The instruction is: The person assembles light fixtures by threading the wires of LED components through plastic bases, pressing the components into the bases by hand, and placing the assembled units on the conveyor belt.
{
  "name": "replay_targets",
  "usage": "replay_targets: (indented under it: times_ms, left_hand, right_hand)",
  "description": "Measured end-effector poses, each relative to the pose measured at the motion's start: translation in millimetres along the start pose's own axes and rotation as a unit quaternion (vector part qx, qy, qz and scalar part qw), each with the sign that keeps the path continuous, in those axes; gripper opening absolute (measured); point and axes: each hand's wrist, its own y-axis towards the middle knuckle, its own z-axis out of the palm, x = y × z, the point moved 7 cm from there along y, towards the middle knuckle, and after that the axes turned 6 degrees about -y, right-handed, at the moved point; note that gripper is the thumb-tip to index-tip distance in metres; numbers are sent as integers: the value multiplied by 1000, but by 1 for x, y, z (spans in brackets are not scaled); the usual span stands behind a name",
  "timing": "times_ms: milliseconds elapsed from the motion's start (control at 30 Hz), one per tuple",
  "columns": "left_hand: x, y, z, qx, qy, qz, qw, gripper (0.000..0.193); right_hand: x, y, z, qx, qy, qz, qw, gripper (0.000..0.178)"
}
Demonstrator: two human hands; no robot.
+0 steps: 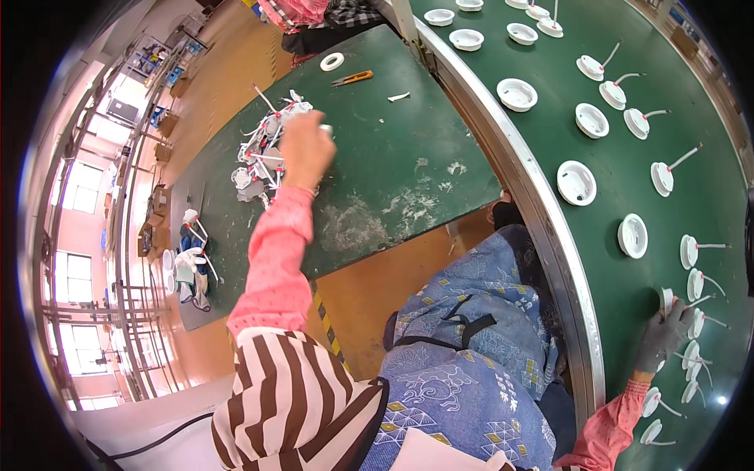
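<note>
The left hand (307,153), blurred, stretches forward, while the right hand (661,339) extends out sideways, fingers (680,317) bent.

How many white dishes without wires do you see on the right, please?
8 clearly: four white dishes near the top, four farther down toward the gloved right hand; others may be hidden or cut off.
</note>
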Motion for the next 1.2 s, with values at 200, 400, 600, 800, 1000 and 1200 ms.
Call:
replay_targets:
  times_ms: [200, 400, 600, 800, 1000, 1200]
  left_hand:
    - [98, 7, 35, 132, 218, -82, 964, 21]
    - [115, 21, 57, 147, 184, -115, 965, 22]
    - [71, 3, 42, 174, 58, -57, 981, 30]
    - [80, -5, 2, 27, 140, 34, 989, 27]
    - [146, 9, -21, 36, 38, -126, 991, 23]
    - [125, 15, -64, 43, -380, -296, 875, 22]
  right_hand:
    - [24, -12, -8, 145, 173, 20, 974, 40]
    - [58, -9, -59, 84, 159, -62, 982, 42]
    - [118, -9, -102, 16, 210, -110, 971, 40]
    - [173, 2, -111, 27, 343, -166, 924, 40]
    - [190, -1, -111, 40, 390, -181, 902, 38]
    - [196, -7, -109, 51, 427, -187, 883, 32]
